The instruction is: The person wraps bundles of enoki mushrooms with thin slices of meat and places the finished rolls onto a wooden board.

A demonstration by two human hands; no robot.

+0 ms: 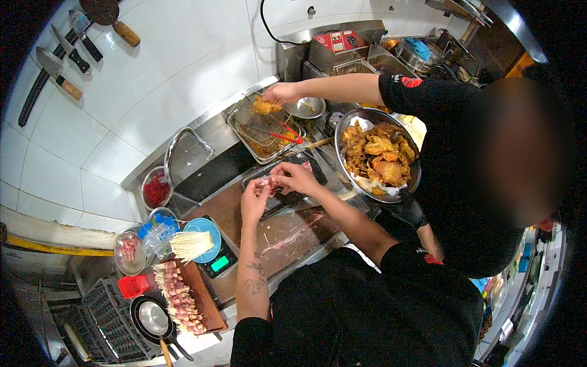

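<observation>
Between the fingertips of my left hand (254,202) and my right hand (297,178) is a thin slice of raw meat (270,183), pinched from both sides. Beneath it lies a black plastic tray (271,208); more pink meat (307,166) shows at its far right end. A long raw meat strip (293,235) lies flat on the brown cutting board (268,250) nearer to me. To the left, a bundle of enoki mushrooms (191,246) rests on a blue plate (214,229) on a digital scale (221,264). Several meat-wrapped enoki rolls (176,293) lie in a row along a brown tray (202,300).
At right, a co-worker's bare hand (280,93) holds a fried piece (266,105) over a wire basket (257,121); their gloved hand is at a steel bowl (338,151) of fried food. Red tongs (291,135) lie by the basket. A faucet (170,151) arches behind the board.
</observation>
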